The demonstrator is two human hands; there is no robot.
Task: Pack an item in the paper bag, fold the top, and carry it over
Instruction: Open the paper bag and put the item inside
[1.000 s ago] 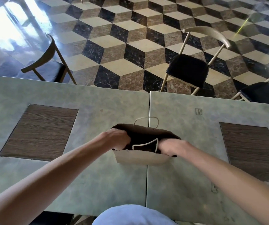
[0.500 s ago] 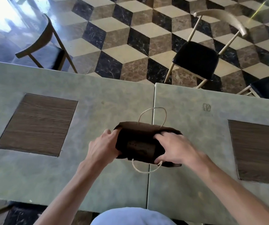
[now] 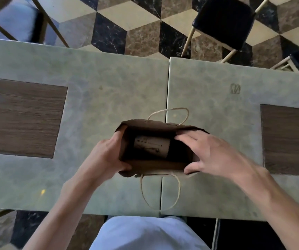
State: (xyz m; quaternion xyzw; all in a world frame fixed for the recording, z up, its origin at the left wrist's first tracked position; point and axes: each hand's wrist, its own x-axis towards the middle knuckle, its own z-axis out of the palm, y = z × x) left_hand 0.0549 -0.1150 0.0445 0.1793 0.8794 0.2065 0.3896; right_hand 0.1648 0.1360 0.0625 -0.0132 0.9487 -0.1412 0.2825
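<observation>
A brown paper bag with twine handles stands open on the seam between two green tables. A pale cylindrical item with dark markings lies on its side at the bottom of the bag. My left hand grips the bag's left rim, thumb on the near edge and fingers on the side. My right hand spreads across the right rim, fingertips on the far edge and thumb on the near corner. One handle lies flat toward me, the other points away.
Two green tables meet at a seam, each with a dark wood inlay to either side of the bag. Black-seated chairs stand beyond the far edge on a cube-patterned floor. My pale-clothed lap is at the near edge.
My head has tilted down over the bag, so its inside and the item now show. Both hands have shifted from covering the top to holding its side rims apart.
</observation>
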